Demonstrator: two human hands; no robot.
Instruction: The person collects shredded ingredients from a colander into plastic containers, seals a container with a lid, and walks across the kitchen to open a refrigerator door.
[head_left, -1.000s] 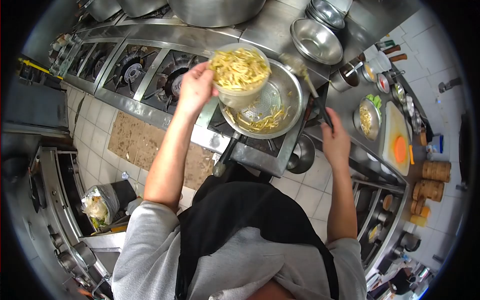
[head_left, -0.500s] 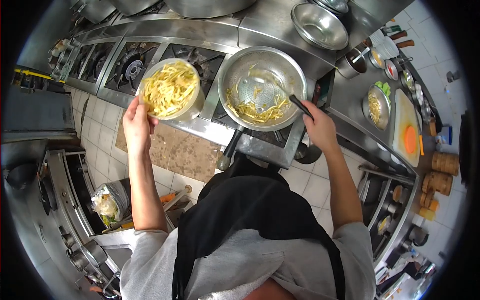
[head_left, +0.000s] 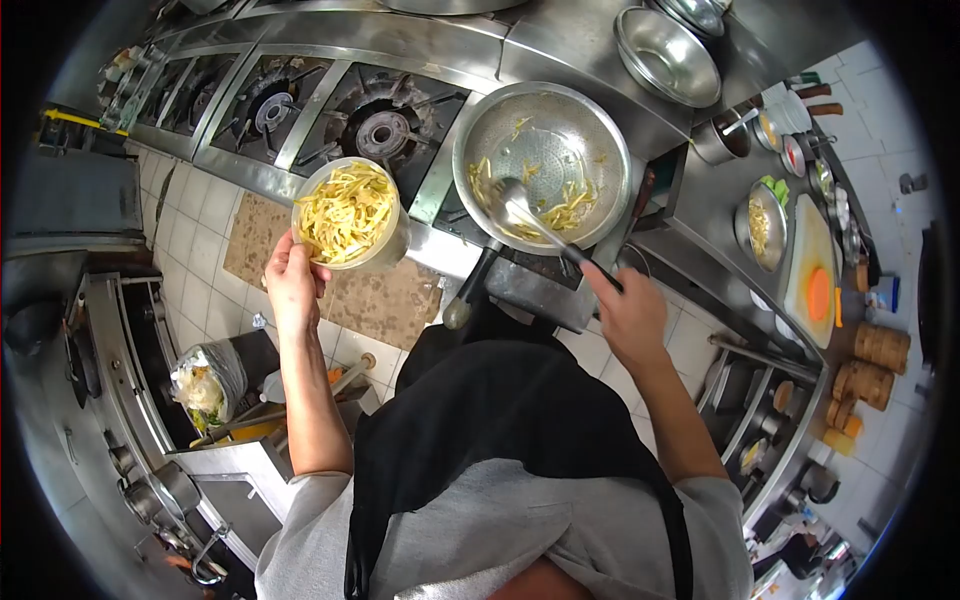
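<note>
My left hand (head_left: 295, 277) grips the rim of a round plastic tub (head_left: 392, 243), tilted toward me and heaped with pale yellow-green strips of food (head_left: 345, 212). My right hand (head_left: 634, 312) is wrapped round the black handle of a metal spoon or ladle (head_left: 530, 218). Its head rests inside a wide metal pan (head_left: 565, 105), among a few more strips (head_left: 570, 208). The pan sits on the stove, its dark handle (head_left: 472, 289) pointing toward my apron. Under the spoon's head, the pan's surface is hidden.
Left of the pan are gas burners (head_left: 381, 136). Stacked metal bowls (head_left: 668, 58) stand behind it. On the right counter are a bowl of strips (head_left: 760, 226) and a cutting board (head_left: 805, 290) with an orange piece on it. A bagged item (head_left: 205, 385) lies at lower left.
The spoon has swung from the pan's right side down to its left part, and my right hand has come lower. The tub has shifted slightly right and down.
</note>
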